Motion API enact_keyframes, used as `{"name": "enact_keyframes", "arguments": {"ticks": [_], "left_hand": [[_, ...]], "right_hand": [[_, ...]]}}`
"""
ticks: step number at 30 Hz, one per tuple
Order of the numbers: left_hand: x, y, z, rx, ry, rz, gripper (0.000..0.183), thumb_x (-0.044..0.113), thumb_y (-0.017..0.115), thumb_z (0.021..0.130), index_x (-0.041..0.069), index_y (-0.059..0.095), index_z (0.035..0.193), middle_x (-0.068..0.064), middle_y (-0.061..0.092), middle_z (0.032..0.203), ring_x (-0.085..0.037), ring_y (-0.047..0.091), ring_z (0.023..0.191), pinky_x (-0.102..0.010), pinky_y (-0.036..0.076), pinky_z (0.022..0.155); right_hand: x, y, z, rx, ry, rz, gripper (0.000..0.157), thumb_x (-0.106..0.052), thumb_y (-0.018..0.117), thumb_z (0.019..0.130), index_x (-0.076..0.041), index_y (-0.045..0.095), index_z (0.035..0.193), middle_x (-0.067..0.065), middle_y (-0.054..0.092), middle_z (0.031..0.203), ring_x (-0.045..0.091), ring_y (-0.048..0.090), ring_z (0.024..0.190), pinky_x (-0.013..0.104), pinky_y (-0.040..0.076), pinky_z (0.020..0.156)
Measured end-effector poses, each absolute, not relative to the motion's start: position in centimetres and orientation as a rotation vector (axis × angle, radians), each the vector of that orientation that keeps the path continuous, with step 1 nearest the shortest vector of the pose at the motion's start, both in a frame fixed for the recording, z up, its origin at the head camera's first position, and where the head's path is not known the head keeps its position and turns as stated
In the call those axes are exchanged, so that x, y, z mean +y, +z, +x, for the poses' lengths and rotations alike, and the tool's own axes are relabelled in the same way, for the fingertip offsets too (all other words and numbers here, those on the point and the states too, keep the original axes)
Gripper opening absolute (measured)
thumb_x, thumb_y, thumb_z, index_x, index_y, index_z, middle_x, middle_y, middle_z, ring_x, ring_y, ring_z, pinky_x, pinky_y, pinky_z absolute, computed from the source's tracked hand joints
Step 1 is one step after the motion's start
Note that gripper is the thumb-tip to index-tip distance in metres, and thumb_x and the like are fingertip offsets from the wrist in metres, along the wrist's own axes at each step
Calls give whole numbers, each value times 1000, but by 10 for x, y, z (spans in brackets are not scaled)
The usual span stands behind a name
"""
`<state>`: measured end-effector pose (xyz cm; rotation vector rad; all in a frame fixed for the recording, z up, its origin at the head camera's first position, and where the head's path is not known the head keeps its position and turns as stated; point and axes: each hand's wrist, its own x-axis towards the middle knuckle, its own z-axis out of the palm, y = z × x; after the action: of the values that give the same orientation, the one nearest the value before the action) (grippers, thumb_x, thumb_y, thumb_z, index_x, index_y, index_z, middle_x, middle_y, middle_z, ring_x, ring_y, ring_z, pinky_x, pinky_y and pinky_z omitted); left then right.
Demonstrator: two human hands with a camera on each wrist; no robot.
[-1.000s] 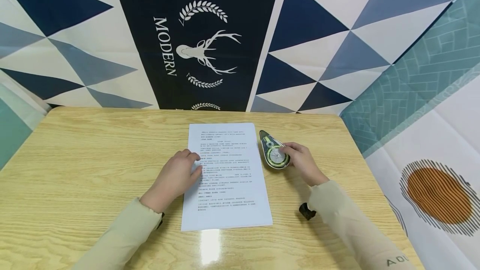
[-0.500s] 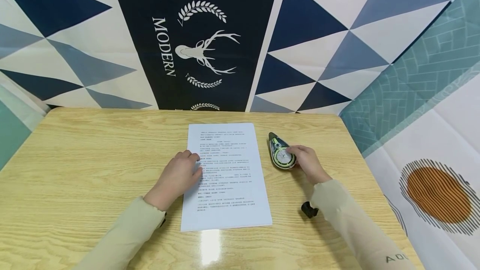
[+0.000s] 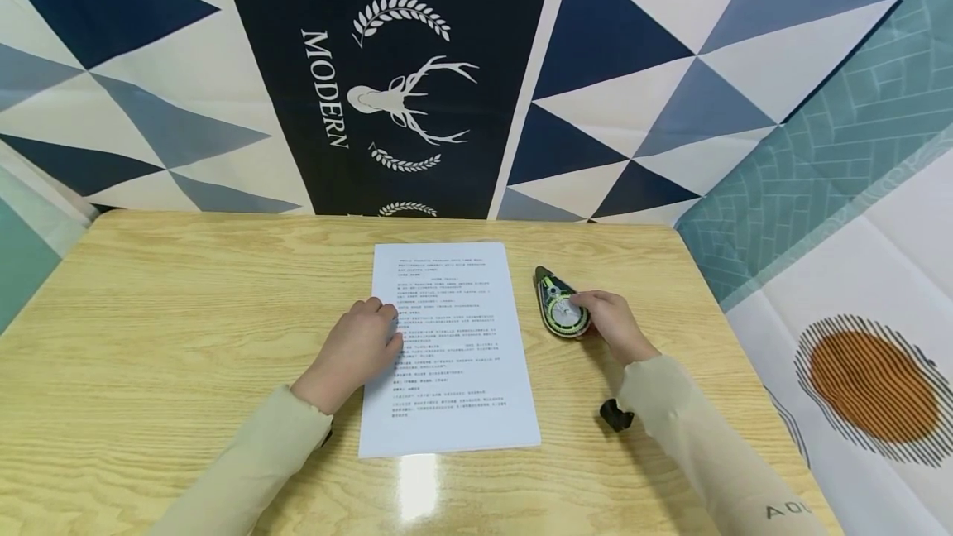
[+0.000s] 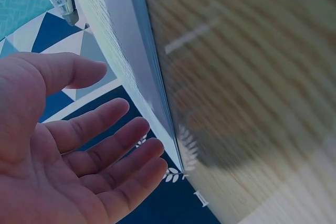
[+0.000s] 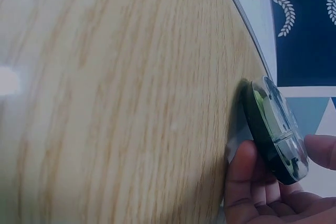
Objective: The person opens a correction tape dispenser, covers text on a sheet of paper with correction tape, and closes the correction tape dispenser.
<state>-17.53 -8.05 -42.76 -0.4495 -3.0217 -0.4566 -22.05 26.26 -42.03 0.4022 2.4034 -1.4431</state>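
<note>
A stack of printed paper sheets (image 3: 454, 354) lies on the wooden table, its layered edge showing in the left wrist view. My left hand (image 3: 356, 350) is over the left side of the stack, fingers relaxed and slightly bent, thumb apart, as the left wrist view (image 4: 100, 145) shows. To the right of the paper, my right hand (image 3: 614, 323) pinches a correction tape dispenser (image 3: 560, 308) by its rounded end, thumb on top and fingers beneath. The dispenser has a clear case with green and black parts, and its narrow tip points toward the back of the table.
The light wooden table (image 3: 186, 313) reaches back to a wall cloth (image 3: 402, 106) with triangles and a deer head print. Another patterned cloth (image 3: 856, 271) hangs at the right side. A black wrist-worn piece (image 3: 616, 415) sits below the right sleeve.
My right hand has moved the correction tape dispenser a little to the right, away from the paper, then stayed nearly still. My left hand and the paper have barely moved.
</note>
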Motion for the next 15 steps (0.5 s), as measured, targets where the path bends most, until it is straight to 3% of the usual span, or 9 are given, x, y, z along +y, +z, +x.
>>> {"name": "enact_keyframes", "arguments": {"ticks": [5,15], "left_hand": [[-79,-427,-177,-3031,-427,-462,20,16,63,84,-1,64,92,-8,56,79,-21,47,70,-33,44,64],[-78,-427,-177,-3063,-390,-479,19,14,64,82,-2,63,92,-9,56,79,-21,47,70,-34,44,65]], "right_hand": [[264,-421,-221,2409,-1424,400,49,-31,41,98,4,46,132,19,49,128,16,50,101,25,42,85],[267,-422,-220,2410,-1428,379,49,-29,42,98,7,47,130,12,58,103,8,56,72,25,52,67]]}}
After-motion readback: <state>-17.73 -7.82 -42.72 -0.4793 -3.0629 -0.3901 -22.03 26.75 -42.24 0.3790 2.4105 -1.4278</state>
